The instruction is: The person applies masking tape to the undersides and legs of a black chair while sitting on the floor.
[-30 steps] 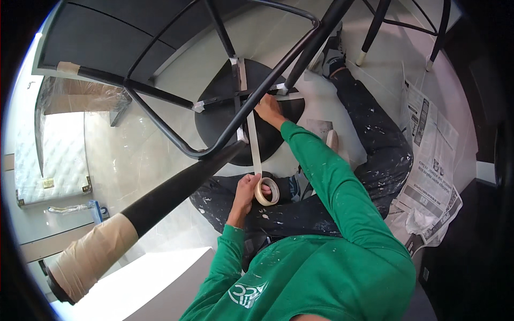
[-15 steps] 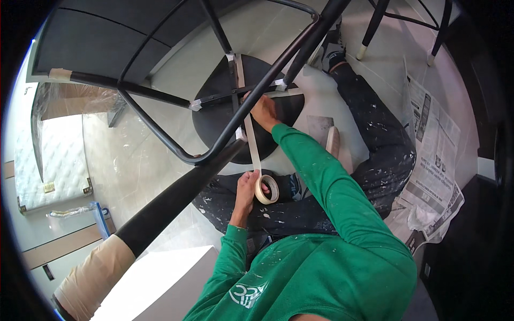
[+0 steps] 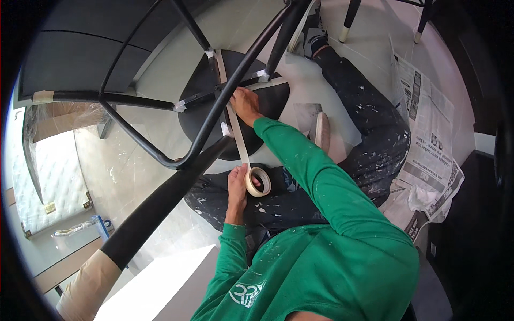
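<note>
"Could you make out the right hand's fingertips?"
"No, they were curled out of sight beside the bar."
"And the left hand?"
"The roll of tape covered part of its fingers."
"The seat?"
"Partly hidden by the bar and the right hand."
"What about the big stool leg?"
"Its wrapped end was cut off at the lower left. The newspaper's smallest print was too tiny to read."

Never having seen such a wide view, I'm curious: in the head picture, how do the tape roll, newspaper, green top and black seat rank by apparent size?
Largest: green top, probably exaggerated by nearness.
Middle: black seat and newspaper, too alike to rank.
Smallest: tape roll.
</note>
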The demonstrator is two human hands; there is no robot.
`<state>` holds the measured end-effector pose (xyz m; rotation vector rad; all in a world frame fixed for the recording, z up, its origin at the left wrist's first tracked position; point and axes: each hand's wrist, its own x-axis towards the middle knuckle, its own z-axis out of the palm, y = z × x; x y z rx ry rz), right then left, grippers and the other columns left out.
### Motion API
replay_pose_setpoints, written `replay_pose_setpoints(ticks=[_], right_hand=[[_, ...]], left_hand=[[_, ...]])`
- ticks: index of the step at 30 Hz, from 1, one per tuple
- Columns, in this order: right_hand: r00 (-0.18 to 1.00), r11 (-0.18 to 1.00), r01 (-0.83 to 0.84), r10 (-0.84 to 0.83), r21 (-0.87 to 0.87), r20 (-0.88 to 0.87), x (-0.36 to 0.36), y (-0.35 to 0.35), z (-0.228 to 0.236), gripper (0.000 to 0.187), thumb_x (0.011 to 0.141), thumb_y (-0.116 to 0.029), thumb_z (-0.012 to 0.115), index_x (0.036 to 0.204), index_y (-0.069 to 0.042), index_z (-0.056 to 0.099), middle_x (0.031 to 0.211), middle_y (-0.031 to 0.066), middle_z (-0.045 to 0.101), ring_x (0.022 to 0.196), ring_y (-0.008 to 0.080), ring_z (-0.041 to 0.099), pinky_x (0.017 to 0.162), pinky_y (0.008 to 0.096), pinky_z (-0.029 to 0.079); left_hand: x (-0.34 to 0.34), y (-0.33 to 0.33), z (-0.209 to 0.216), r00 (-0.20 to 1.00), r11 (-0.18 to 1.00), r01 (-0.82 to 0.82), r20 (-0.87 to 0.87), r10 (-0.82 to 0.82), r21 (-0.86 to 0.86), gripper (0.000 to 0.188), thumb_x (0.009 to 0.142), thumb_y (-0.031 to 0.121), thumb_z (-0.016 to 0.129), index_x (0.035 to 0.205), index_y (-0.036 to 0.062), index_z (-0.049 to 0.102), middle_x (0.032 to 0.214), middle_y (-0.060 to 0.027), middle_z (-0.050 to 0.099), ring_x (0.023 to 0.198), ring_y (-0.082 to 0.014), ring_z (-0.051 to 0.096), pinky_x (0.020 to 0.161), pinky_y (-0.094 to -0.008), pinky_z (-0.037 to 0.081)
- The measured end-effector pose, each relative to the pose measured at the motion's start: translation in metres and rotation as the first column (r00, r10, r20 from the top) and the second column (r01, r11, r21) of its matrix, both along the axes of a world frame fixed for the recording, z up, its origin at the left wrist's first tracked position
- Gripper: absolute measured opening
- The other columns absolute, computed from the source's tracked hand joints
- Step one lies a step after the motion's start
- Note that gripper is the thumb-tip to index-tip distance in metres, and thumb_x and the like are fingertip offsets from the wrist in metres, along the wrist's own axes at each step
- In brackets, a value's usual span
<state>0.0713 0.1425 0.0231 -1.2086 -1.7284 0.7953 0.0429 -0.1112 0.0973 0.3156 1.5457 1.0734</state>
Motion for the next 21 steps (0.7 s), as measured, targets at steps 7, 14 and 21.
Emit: replay_pose_setpoints(ticks=[7, 14, 21], right_hand=[[0.998, 0.999, 0.05, -0.05, -0.013, -0.041, -0.006, 0.0, -0.004, 0.009, 0.09, -0.016, 0.068, 0.092, -0.008, 0.068, 0.093, 0.0134, 0.071, 0.091, 0.037, 0.068, 0.079, 0.0495, 0.053], [0.999, 0.998, 0.044, -0.043, -0.036, 0.019, -0.008, -0.003, -0.003, 0.011, 0.091, -0.018, 0.066, 0.092, -0.007, 0.069, 0.094, 0.0146, 0.071, 0.089, 0.0387, 0.068, 0.079, 0.0496, 0.054], [0.996, 0.996, 0.076, -0.074, -0.042, 0.042, -0.011, -0.003, -0.002, 0.014, 0.092, -0.017, 0.063, 0.09, -0.005, 0.07, 0.093, 0.0155, 0.07, 0.09, 0.0389, 0.069, 0.082, 0.0495, 0.054]], left_hand=[[0.003, 0.007, 0.003, 1.0, 1.0, -0.003, -0.004, 0.003, 0.025, 0.028, 0.107, 0.031, 0.056, 0.091, 0.0076, 0.054, 0.066, -0.0065, 0.063, 0.053, -0.0156, 0.062, 0.054, -0.0285, 0.055], [0.001, 0.006, 0.002, 0.999, 0.999, -0.04, -0.026, 0.04, 0.025, 0.028, 0.106, 0.031, 0.056, 0.09, 0.0085, 0.054, 0.062, -0.0059, 0.061, 0.05, -0.0163, 0.061, 0.051, -0.0277, 0.053], [0.002, 0.009, 0.0, 0.999, 1.0, -0.018, -0.039, 0.018, 0.002, 0.03, 0.107, 0.032, 0.055, 0.09, 0.0076, 0.055, 0.062, -0.006, 0.062, 0.05, -0.0167, 0.061, 0.051, -0.0285, 0.052]])
